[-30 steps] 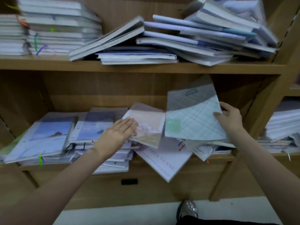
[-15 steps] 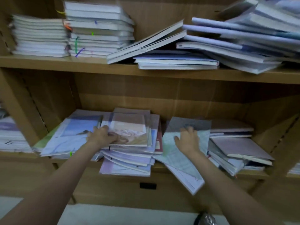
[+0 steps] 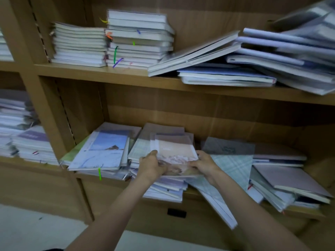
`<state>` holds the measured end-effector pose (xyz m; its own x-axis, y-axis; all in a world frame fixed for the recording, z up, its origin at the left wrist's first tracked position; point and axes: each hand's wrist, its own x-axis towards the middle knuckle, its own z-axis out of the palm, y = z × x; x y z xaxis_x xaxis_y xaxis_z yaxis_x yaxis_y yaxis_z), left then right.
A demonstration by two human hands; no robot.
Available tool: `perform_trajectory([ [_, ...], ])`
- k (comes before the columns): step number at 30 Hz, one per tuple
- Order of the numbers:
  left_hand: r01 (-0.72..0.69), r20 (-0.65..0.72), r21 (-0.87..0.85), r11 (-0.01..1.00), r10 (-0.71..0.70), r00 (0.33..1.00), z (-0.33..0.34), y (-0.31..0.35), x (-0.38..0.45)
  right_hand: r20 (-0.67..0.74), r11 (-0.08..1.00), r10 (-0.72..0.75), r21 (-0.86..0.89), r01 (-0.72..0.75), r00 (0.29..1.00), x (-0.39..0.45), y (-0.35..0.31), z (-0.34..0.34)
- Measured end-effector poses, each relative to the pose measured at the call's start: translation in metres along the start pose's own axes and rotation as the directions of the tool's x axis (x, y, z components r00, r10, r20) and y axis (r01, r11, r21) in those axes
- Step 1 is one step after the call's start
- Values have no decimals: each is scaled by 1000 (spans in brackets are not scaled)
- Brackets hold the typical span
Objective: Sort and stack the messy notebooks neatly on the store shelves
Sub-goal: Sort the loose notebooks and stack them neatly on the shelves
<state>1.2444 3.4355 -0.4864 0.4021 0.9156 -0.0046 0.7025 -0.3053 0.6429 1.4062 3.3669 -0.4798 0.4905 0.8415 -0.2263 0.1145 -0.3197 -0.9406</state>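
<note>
A pink notebook in clear wrap (image 3: 175, 151) lies on top of the middle pile on the lower shelf (image 3: 192, 192). My left hand (image 3: 152, 164) grips its near left corner and my right hand (image 3: 204, 163) grips its near right corner. Right of it a green plaid notebook (image 3: 232, 165) lies slanted, with a white one (image 3: 217, 205) under it hanging over the shelf edge. A blue landscape notebook (image 3: 107, 149) tops the left pile. Mauve notebooks (image 3: 286, 178) are heaped untidily at the right.
The upper shelf (image 3: 126, 75) carries two neat stacks (image 3: 79, 46) (image 3: 139, 38) at left and a slumped, leaning heap (image 3: 262, 57) at right. The bay to the left holds more stacks (image 3: 23, 138). A pale floor (image 3: 36, 229) lies below.
My right hand left the green plaid notebook and moved left onto the pink notebook. My left hand shifted right to that notebook's near corner. The view swung left.
</note>
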Motion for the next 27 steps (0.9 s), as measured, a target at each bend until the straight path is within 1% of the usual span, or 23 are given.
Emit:
perform_trajectory([
  [1, 32, -13, -128, 991, -34, 999, 0, 0, -4, 25, 999, -7, 33, 7, 1000, -6, 3, -7],
  [2, 88, -6, -282, 955, -93, 996, -2, -1, -10, 69, 998, -7, 70, 2, 998, -15, 5, -13],
  [3, 163, 41, -445, 880, -162, 986, -6, -3, -17, 125, 995, -7, 104, -6, 992, -24, 8, -17],
  [4, 236, 129, -586, 775, -198, 972, -11, -5, -26, 185, 992, -22, 126, -2, 982, -35, 11, -20],
  [5, 290, 223, -654, 698, -188, 956, -15, -9, -35, 230, 993, -53, 114, 28, 972, -45, 12, -23],
  [6, 308, 284, -637, 707, -156, 946, -19, -12, -46, 259, 994, -93, 84, 74, 961, -57, 11, -24],
  [7, 294, 313, -618, 730, -114, 943, -22, -15, -55, 279, 991, -137, 33, 133, 951, -68, 7, -26],
  [8, 266, 312, -611, 745, -82, 947, -27, -17, -64, 280, 981, -178, -20, 191, 943, -78, 0, -27],
  [10, 198, 254, -632, 749, -40, 966, -37, -21, -75, 273, 938, -283, -122, 325, 920, -94, -15, -28],
  [12, 34, 124, -575, 817, 46, 991, -52, -20, -83, 260, 847, -423, -226, 480, 868, -108, -31, -27],
  [14, -145, 32, -479, 865, 183, 983, -71, -18, -92, 241, 731, -560, -306, 609, 793, -122, -46, -27],
  [15, -219, 5, -441, 871, 246, 969, -81, -17, -97, 238, 687, -609, -319, 653, 757, -128, -52, -26],
  [17, -311, -14, -410, 857, 335, 942, -99, -14, -109, 242, 620, -672, -334, 710, 700, -140, -60, -27],
  [19, -362, -11, -392, 846, 389, 921, -114, -13, -121, 265, 567, -703, -352, 745, 660, -152, -65, -27],
  [21, -373, 32, -390, 842, 417, 908, -125, -15, -129, 301, 547, -693, -371, 750, 655, -163, -66, -27],
  [23, -396, 34, -384, 834, 442, 896, -139, -16, -136, 310, 507, -720, -377, 776, 621, -175, -74, -23],
  [24, -422, 2, -369, 828, 455, 891, -147, -16, -136, 302, 462, -753, -389, 797, 584, -179, -83, -20],
  [27, -477, -147, -359, 802, 456, 878, -177, -7, -125, 263, 342, -846, -399, 851, 463, -181, -124, -8],
])
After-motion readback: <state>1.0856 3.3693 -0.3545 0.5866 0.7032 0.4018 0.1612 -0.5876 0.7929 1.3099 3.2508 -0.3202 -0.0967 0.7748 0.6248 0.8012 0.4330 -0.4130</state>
